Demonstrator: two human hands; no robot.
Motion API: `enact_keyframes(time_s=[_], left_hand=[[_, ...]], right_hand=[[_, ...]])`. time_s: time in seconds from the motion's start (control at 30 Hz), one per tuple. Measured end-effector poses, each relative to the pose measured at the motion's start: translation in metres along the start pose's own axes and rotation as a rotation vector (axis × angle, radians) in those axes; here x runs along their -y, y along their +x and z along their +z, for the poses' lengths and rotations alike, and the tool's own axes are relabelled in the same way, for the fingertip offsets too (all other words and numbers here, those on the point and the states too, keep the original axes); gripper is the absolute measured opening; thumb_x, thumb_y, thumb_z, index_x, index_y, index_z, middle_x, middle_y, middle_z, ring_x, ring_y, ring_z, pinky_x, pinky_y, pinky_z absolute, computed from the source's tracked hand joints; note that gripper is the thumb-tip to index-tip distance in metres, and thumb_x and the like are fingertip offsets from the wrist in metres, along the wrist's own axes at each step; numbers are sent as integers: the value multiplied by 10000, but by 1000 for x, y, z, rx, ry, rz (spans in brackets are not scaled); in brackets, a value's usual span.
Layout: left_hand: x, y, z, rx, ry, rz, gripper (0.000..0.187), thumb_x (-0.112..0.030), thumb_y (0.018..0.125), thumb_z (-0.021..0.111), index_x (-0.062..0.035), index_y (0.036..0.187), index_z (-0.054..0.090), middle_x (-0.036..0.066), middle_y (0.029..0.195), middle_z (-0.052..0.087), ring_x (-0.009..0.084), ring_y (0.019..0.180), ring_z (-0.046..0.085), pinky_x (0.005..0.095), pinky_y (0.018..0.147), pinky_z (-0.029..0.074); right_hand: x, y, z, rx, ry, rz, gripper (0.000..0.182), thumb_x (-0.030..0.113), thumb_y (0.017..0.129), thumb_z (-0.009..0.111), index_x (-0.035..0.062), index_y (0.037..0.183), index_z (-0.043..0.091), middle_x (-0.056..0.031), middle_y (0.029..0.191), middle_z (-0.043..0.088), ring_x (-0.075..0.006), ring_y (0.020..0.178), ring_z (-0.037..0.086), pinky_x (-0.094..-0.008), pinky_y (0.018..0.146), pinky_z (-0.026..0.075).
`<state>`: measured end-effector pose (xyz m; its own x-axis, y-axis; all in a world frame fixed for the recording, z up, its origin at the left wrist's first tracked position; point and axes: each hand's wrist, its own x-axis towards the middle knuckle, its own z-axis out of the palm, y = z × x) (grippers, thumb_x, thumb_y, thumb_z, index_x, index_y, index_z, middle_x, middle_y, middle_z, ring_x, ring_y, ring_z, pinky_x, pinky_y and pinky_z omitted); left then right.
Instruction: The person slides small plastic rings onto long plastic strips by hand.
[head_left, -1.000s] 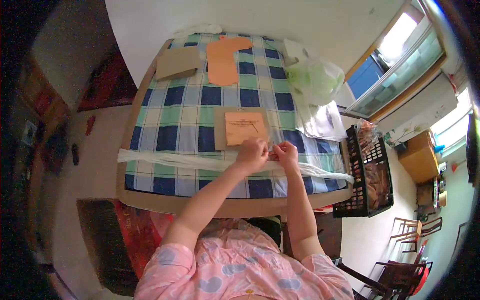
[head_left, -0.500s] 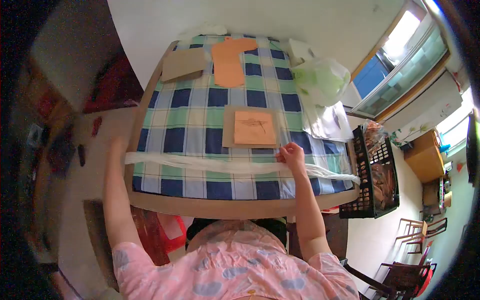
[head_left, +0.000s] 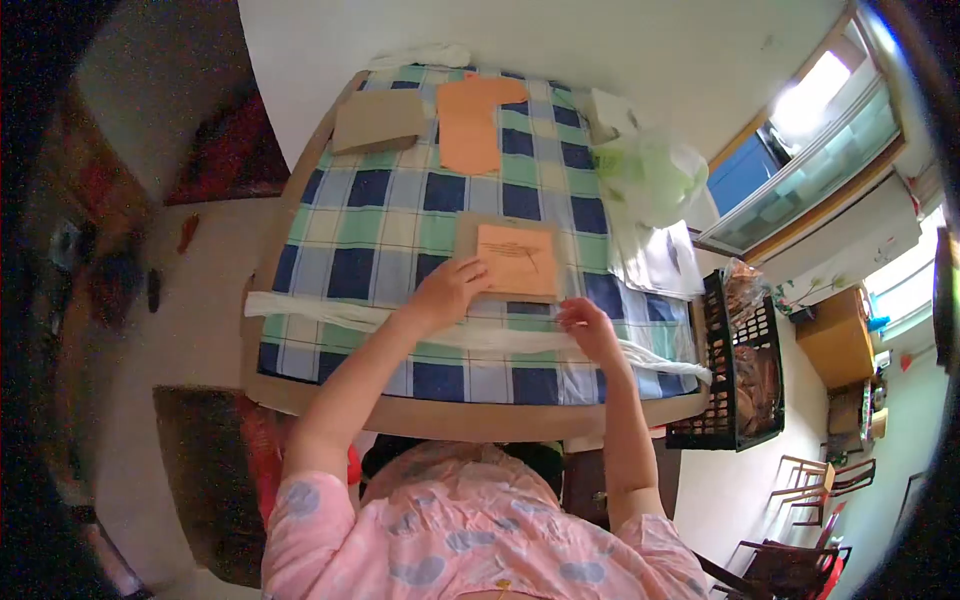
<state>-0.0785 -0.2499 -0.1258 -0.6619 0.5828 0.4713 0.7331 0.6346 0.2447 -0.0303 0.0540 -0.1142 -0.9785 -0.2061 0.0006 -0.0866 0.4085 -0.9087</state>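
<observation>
Orange paper (head_left: 516, 262) lies mid-frame, left hand (head_left: 447, 296) at its edge, right hand (head_left: 592, 331) nearby; I can't tell if either grips.

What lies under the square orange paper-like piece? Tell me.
A brown cardboard rectangle shows past the left and far edges of the orange piece; whatever lies directly beneath is covered.

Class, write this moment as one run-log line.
Left hand: at left edge of orange printed piece | right hand: near white bundle | orange printed piece: on brown card
</observation>
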Motion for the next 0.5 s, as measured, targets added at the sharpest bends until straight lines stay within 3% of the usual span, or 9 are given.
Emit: enact_keyframes(time_s=[0.07, 0.13, 0.17, 0.27, 0.37, 0.47, 0.5], left_hand=[[3, 4, 12, 61, -26, 38, 307, -66, 736, 583, -106, 1040, 606, 65, 1169, 558, 258, 1150, 480, 373, 964, 393], [5, 1, 13, 59, -30, 38, 284, -78, 760, 578, -116, 1040, 609, 59, 1165, 561, 253, 1146, 484, 371, 963, 393], [5, -1, 14, 64, -30, 38, 273, -84, 772, 575, -122, 1039, 610, 55, 1163, 563, 250, 1144, 486, 370, 963, 393], [6, -4, 17, 30, 14, 44, 235, -137, 801, 599, -106, 1034, 604, 65, 1123, 571, 260, 1101, 505, 364, 951, 398], [-4, 6, -8, 196, -284, -241, 260, -199, 802, 642, -78, 1027, 592, 81, 1074, 580, 275, 1020, 539, 367, 897, 428], [-8, 5, -19, 81, -383, -168, 333, -210, 766, 685, -48, 1035, 573, 104, 980, 596, 280, 895, 580, 368, 810, 468], [-6, 5, -16, 60, -418, -179, 321, -188, 761, 687, -44, 1026, 577, 105, 960, 601, 274, 867, 587, 365, 788, 475]], right_hand=[[12, -2, -4, -27, -335, -141, 316, -35, 760, 559, 59, 1062, 571, -90, 997, 609, -214, 894, 588, -321, 754, 488], [18, -2, -2, -109, -742, -312, 305, -5, 758, 577, 60, 1056, 573, -116, 1100, 583, -282, 946, 560, -370, 801, 469], [22, -2, 0, -83, -711, -224, 279, 14, 726, 600, 58, 1001, 598, -143, 1181, 532, -333, 1078, 484, -396, 896, 425], [17, 8, 0, -89, -684, -515, 227, 22, 732, 618, 42, 958, 607, -142, 1129, 573, -321, 1032, 532, -383, 892, 438], [-12, 21, 4, -89, -170, -350, 183, 43, 764, 630, 26, 943, 602, -133, 1071, 610, -283, 948, 582, -351, 845, 463], [-5, 25, 10, -171, -18, -136, 60, 17, 840, 592, -3, 890, 567, -115, 983, 638, -172, 875, 597, -280, 791, 456], [-8, 27, 11, -178, -40, -157, 58, 18, 839, 593, -1, 888, 569, -100, 955, 639, -155, 856, 594, -272, 771, 459]])
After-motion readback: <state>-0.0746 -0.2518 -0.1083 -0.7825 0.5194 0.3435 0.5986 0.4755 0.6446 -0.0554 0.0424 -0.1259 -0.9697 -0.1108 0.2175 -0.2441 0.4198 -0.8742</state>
